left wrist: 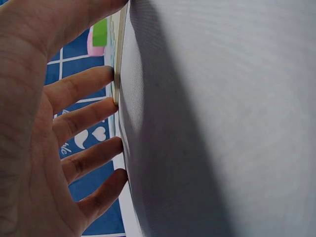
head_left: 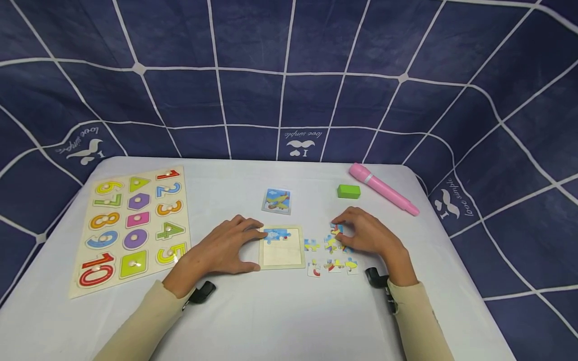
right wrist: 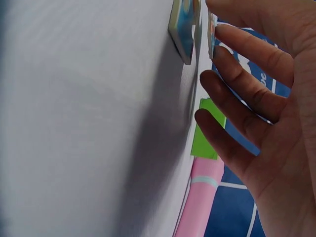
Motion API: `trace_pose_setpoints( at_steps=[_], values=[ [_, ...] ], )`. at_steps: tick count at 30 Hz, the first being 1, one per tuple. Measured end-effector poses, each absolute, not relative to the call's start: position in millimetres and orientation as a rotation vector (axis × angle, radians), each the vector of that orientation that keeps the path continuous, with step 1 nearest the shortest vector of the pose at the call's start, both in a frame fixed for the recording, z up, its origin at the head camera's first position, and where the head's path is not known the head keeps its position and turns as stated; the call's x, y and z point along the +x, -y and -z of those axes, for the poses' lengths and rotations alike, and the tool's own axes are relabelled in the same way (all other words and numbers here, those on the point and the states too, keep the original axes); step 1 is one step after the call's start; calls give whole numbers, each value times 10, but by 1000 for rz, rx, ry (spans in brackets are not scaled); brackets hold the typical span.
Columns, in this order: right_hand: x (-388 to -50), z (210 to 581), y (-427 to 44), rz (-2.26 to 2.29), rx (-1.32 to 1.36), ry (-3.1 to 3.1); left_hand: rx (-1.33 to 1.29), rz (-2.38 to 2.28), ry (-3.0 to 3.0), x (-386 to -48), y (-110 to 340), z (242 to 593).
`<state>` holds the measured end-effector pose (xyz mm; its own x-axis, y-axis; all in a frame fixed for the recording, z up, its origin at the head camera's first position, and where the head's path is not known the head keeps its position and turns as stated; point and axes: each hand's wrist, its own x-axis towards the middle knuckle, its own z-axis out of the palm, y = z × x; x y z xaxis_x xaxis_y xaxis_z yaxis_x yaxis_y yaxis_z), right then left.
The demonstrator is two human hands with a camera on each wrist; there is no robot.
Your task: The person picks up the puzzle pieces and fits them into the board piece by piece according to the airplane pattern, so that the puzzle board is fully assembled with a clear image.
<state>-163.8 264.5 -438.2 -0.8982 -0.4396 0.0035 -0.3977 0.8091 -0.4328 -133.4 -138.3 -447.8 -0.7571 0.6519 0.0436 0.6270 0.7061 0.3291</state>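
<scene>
A square wooden puzzle tray (head_left: pixel 283 267) lies on the table with joined blue puzzle pieces (head_left: pixel 276 235) at its upper left. My left hand (head_left: pixel 221 249) rests at the tray's left edge, thumb and fingers spread apart and fingertips touching the rim. My right hand (head_left: pixel 368 231) pinches a puzzle piece (right wrist: pixel 211 37) between thumb and fingers, lifted just above the table. Beneath and beside it lie loose pieces, including a yellow-and-blue one (head_left: pixel 311 245), a red-and-white one (head_left: pixel 314 268) and a yellow one (head_left: pixel 351 265). The fingers partly cover the pieces below them.
A small airplane picture card (head_left: pixel 276 201) lies behind the tray. A green block (head_left: pixel 348 191) and a pink marker-shaped stick (head_left: pixel 384 189) are at the back right. A number-and-shape board (head_left: pixel 149 220) covers the left side. A dark blue cloth (head_left: pixel 253 95) stands behind the white table.
</scene>
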Motion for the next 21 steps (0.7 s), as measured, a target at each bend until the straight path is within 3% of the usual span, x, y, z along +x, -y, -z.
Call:
trace_pose_setpoints(
  at_steps=[21],
  values=[
    [-1738, 4234, -2354, 646, -798, -2865, 1062, -495, -2826, -1331, 1385, 4465]
  ],
)
